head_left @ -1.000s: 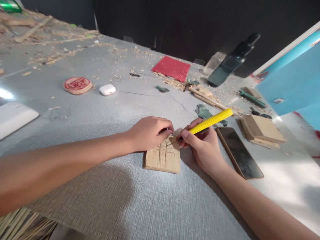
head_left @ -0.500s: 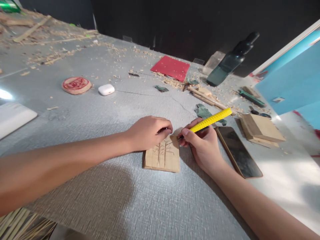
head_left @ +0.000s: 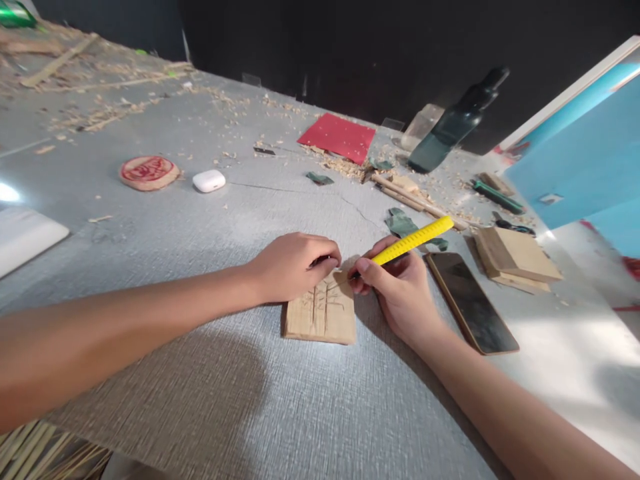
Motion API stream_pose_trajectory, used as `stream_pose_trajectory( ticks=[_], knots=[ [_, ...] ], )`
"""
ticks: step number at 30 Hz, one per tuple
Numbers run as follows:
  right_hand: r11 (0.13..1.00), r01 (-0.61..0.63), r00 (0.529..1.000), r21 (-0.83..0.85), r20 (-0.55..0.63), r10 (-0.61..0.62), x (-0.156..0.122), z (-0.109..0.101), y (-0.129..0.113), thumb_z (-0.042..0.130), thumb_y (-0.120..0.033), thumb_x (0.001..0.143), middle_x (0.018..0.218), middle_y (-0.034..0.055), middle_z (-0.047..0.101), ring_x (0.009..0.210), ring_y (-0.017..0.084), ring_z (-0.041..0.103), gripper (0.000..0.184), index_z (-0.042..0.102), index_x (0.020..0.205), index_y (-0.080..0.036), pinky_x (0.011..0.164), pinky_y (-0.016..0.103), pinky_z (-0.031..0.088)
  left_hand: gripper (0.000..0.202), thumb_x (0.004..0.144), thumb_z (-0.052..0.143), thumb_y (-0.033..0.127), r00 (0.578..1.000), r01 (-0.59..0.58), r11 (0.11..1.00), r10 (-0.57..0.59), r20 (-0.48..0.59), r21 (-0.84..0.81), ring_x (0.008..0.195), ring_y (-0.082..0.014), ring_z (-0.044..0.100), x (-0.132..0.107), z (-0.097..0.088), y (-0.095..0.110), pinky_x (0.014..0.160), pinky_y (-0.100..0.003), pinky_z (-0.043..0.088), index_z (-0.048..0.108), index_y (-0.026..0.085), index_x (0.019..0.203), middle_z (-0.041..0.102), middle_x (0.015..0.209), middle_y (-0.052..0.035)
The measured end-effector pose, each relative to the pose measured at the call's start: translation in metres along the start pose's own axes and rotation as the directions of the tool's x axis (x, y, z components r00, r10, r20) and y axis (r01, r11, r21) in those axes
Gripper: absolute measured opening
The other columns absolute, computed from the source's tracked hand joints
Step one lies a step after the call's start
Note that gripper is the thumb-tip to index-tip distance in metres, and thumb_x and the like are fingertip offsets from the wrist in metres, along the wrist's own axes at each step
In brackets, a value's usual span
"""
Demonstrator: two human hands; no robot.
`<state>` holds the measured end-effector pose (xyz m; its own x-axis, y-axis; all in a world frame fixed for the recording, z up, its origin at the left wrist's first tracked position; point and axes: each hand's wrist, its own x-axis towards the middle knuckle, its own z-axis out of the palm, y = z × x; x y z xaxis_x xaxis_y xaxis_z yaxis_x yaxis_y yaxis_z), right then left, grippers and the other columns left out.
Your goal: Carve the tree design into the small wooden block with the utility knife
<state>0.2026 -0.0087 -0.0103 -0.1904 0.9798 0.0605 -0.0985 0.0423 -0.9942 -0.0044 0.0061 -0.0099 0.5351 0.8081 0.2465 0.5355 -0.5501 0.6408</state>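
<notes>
Counting two hands over one tabletop [head_left: 310, 413]: resting the left hand [head_left: 295, 270], with curled fingers, on the far left part of one carved wood block [head_left: 320, 320], not showing whether gripping its edge or only pressing; grasping one yellow-handled tool [head_left: 413, 241] pen-like in the right hand [head_left: 397, 287]. Seeing also one phone [head_left: 473, 303] just beside the right hand, at least two stacked wood blocks [head_left: 523, 253] beyond it, one dark bottle [head_left: 447, 133] and one clear bottle [head_left: 421, 127] farther back, one red sheet [head_left: 337, 137], one white case [head_left: 209, 181] and one round wood disc [head_left: 149, 173] with red markings.

Aiming the tool's tip down and leftward, toward the block's far right part; slanting its long axis up and rightward to the yellow end. Keeping the block flat on the tabletop, carved side up, partly under the left hand, with two long grooves running nearly straight away from the person; covering too much of the far end for telling the longer side.
</notes>
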Motion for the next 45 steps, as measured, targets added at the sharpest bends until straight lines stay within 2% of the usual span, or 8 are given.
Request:
stream_pose_trajectory(
  ticks=[7,12,17,20,26,38,41,45],
  knots=[
    [1.0,0.006,0.984,-0.02,-0.178,-0.009,0.0012,-0.0001,0.0007,0.078,-0.018,0.083,0.067,-0.0003,0.071,0.047,0.01,0.061,0.02,0.059,0.08,-0.019,0.046,0.02,0.047,0.017,0.101,0.054,0.021,1.0,0.004,1.0,-0.004,-0.003,-0.016,0.089,-0.0156,0.065,-0.0005,0.001,-0.0004,0.079,-0.03,0.044,0.07,0.02,0.096,0.073,0.096,0.0006],
    [1.0,-0.009,0.999,0.029,-0.052,0.011,0.0013,-0.0011,-0.0005,0.084,-0.021,0.081,0.064,-0.0033,0.068,0.05,0.011,0.063,0.027,0.057,0.086,-0.02,0.047,0.02,0.047,0.019,0.102,0.053,0.023,1.0,-0.013,1.0,0.013,-0.005,-0.01,0.087,-0.0163,0.066,-0.0012,0.0002,-0.0004,0.076,-0.03,0.044,0.07,0.019,0.094,0.073,0.094,-0.0012],
    [0.999,-0.031,0.999,-0.011,0.016,0.032,-0.0004,0.0008,-0.0033,0.086,-0.027,0.081,0.069,-0.0008,0.072,0.052,0.011,0.063,0.033,0.054,0.088,-0.021,0.049,0.022,0.048,0.02,0.102,0.052,0.024,1.0,-0.002,1.0,0.001,-0.007,-0.016,0.086,-0.0167,0.067,-0.0017,-0.0007,0.0009,0.076,-0.03,0.045,0.07,0.019,0.094,0.073,0.093,-0.0019],
    [0.999,-0.036,0.999,-0.022,-0.003,0.036,-0.0008,0.0017,-0.0034,0.086,-0.028,0.081,0.066,-0.0014,0.07,0.052,0.011,0.063,0.032,0.055,0.087,-0.021,0.049,0.022,0.048,0.02,0.102,0.053,0.024,1.0,0.0,1.0,0.0,-0.005,-0.021,0.087,-0.0166,0.067,-0.0017,-0.0009,0.0014,0.076,-0.03,0.045,0.07,0.019,0.094,0.073,0.093,-0.0019],
    [1.0,0.0,0.986,0.001,-0.168,0.0,0.0003,-0.0002,0.0005,0.081,-0.02,0.082,0.067,-0.0015,0.07,0.049,0.01,0.061,0.024,0.057,0.085,-0.02,0.047,0.02,0.046,0.018,0.101,0.053,0.021,1.0,0.002,0.999,-0.002,-0.004,-0.035,0.089,-0.0163,0.066,-0.0004,-0.0007,0.0004,0.078,-0.03,0.045,0.07,0.019,0.096,0.073,0.097,-0.0011],
    [0.999,-0.039,0.999,0.012,0.03,0.038,-0.0005,0.0,-0.0032,0.086,-0.026,0.08,0.068,-0.0014,0.072,0.053,0.011,0.065,0.033,0.055,0.088,-0.021,0.05,0.022,0.049,0.02,0.102,0.053,0.024,1.0,0.008,1.0,-0.008,-0.009,-0.027,0.088,-0.0164,0.066,-0.0013,-0.0003,0.0013,0.076,-0.03,0.045,0.07,0.02,0.095,0.074,0.095,-0.0012],
    [0.999,-0.044,0.999,-0.004,0.011,0.044,-0.0014,0.0017,-0.0033,0.086,-0.027,0.08,0.069,-0.001,0.073,0.053,0.012,0.065,0.032,0.055,0.087,-0.021,0.05,0.023,0.05,0.02,0.102,0.053,0.025,1.0,0.006,1.0,-0.006,-0.008,-0.024,0.088,-0.0168,0.067,-0.0009,-0.0004,0.0012,0.077,-0.031,0.045,0.071,0.02,0.095,0.074,0.095,-0.0019],
    [1.0,-0.026,0.995,-0.007,-0.092,0.025,-0.0015,0.0028,-0.0019,0.083,-0.024,0.081,0.067,-0.0009,0.071,0.051,0.011,0.063,0.028,0.056,0.087,-0.02,0.047,0.021,0.047,0.02,0.102,0.053,0.023,1.0,0.005,1.0,-0.006,-0.013,-0.029,0.088,-0.0165,0.066,-0.0002,-0.0004,0.0004,0.078,-0.03,0.045,0.071,0.019,0.095,0.074,0.096,-0.0015]
  ],
)
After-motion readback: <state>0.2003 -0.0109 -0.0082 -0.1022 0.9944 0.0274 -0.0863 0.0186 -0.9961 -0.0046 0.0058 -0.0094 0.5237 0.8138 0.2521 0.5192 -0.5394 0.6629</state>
